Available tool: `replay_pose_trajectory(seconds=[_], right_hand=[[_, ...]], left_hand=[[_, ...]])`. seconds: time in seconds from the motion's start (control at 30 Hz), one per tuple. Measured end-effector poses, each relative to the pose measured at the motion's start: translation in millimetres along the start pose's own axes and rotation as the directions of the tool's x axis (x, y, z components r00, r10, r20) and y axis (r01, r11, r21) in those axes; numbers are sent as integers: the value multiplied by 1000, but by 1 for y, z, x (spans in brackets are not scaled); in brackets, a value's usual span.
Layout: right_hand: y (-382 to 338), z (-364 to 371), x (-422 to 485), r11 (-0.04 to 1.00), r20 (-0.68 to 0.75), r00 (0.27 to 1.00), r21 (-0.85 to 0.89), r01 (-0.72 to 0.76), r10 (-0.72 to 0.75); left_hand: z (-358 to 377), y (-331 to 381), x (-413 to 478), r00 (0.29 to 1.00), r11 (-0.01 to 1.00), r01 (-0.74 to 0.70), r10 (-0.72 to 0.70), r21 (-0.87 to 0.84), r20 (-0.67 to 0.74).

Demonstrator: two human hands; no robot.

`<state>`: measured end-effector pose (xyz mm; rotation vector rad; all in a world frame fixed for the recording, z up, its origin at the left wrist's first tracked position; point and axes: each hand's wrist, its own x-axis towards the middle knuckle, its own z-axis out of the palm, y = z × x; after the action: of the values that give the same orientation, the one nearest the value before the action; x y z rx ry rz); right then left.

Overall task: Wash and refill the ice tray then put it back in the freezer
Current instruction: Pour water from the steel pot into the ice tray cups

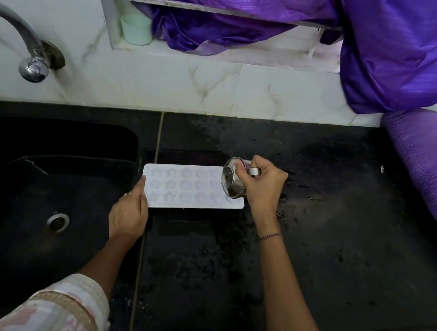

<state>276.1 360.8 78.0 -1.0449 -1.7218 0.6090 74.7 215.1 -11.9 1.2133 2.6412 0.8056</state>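
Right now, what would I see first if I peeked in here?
The shiny purple cloth draped across the top right grabs the eye. Next, the white ice tray on the black counter, left hand holding its left end, right hand tipping a steel cup over its right end.

no readable text, labels, brands or numbers on anything in view

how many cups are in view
2: a steel cup tilted over the ice tray in the right hand, and a pale green cup on the wall ledge; the purple cloth may hide more.
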Motion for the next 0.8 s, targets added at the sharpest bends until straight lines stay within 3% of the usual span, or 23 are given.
replay_pose_trajectory(seconds=[0.4,0.8], right_hand=[[1,-1,-1,991,35,998,-126,46,-42],[6,-13,3,990,-55,990,62,-124,127]], left_hand=[[2,-1,2,1000,1000,-1,1,14,-4],[0,0,1,1000,1000,2,-2,13,-5]])
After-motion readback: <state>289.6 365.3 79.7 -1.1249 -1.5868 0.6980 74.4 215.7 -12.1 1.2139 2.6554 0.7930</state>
